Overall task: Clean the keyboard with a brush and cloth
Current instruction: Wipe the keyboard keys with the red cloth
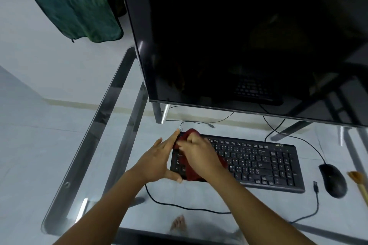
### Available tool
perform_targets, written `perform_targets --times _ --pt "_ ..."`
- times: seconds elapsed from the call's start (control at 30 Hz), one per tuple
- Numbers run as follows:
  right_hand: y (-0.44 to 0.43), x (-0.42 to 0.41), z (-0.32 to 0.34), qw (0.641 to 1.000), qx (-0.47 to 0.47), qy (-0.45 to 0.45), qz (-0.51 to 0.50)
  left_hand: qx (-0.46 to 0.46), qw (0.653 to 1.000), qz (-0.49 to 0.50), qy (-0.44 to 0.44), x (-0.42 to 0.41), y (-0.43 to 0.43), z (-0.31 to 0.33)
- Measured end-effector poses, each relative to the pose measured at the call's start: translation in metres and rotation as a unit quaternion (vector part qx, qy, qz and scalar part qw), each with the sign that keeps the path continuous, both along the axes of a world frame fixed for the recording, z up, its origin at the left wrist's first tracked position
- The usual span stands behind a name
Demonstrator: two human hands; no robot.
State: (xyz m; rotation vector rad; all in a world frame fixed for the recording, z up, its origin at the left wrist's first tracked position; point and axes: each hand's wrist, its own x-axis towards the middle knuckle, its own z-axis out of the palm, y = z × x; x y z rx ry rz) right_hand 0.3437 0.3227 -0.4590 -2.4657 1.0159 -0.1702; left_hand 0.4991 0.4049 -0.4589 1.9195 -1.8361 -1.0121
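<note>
At the right frame edge the brush (358,180) is cut off, only its pale handle and bristle end showing beside the mouse (333,181). Motion blur smears the right hand (199,157), yet its curled fingers clutch the red cloth (191,134), bunched over the upper-left keys of the keyboard (258,163) on the glass desk (249,201). "acer" reads at the keyboard's far right corner. The left hand (159,163) lies with straight fingers flat against the keyboard's left end, thumb at its front corner.
</note>
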Motion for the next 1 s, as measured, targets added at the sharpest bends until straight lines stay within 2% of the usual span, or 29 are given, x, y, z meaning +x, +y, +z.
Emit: perform_targets --times 0.07,0.1,0.2,0.3,0.37,0.43,0.47,0.5,0.53,0.57,0.63,0.7,0.73,0.83,0.9,1.0 --pt "0.009 0.005 0.012 0.999 0.044 -0.009 0.015 0.007 1.000 0.007 -0.002 0.001 0.001 0.000" --pt "0.021 0.001 0.017 0.997 0.022 0.023 0.067 0.005 1.000 0.003 -0.001 0.001 0.001 0.001" --pt "0.035 -0.014 0.033 0.992 0.038 0.058 0.109 -0.002 1.000 -0.002 -0.007 0.002 0.002 -0.006" --pt "0.011 -0.008 0.021 1.000 0.011 -0.001 0.023 0.003 1.000 0.002 -0.003 -0.002 0.000 0.005" --pt "0.000 0.000 0.014 0.999 -0.018 0.016 -0.022 0.002 1.000 0.007 -0.003 -0.004 0.000 0.008" --pt "0.011 0.004 0.008 0.998 0.041 0.002 -0.038 0.000 1.000 0.007 -0.001 -0.003 0.001 0.006" --pt "0.027 0.001 0.008 0.997 0.072 0.006 0.014 -0.001 1.000 0.007 -0.001 -0.002 0.002 0.003" --pt "0.037 -0.002 0.011 0.995 0.052 0.026 0.077 -0.001 1.000 0.008 -0.005 -0.002 0.002 0.004" --pt "0.035 -0.009 0.013 0.995 0.045 0.040 0.076 0.005 1.000 0.011 -0.005 -0.002 0.002 0.004" --pt "0.028 -0.017 0.011 0.997 -0.004 0.038 0.067 0.006 1.000 0.013 -0.004 -0.003 0.002 0.007" --pt "-0.001 -0.031 0.011 0.995 -0.062 0.045 -0.059 0.006 1.000 0.013 -0.003 -0.005 0.001 0.011" --pt "-0.023 -0.037 0.004 0.979 -0.048 0.042 -0.193 0.015 1.000 0.016 -0.004 -0.006 0.001 0.010" --pt "-0.026 -0.032 0.002 0.976 -0.067 0.038 -0.204 0.018 1.000 0.018 -0.003 -0.006 0.001 0.010" --pt "-0.002 0.014 -0.002 0.985 -0.044 0.057 -0.159 0.004 1.000 0.010 -0.009 -0.004 0.000 0.006" --pt "0.013 0.032 -0.005 0.994 -0.029 0.054 -0.092 -0.007 1.000 0.000 -0.016 -0.004 0.000 0.003" --pt "-0.008 0.003 0.001 0.995 -0.034 0.029 -0.089 0.018 1.000 0.013 -0.007 -0.005 0.000 0.005"
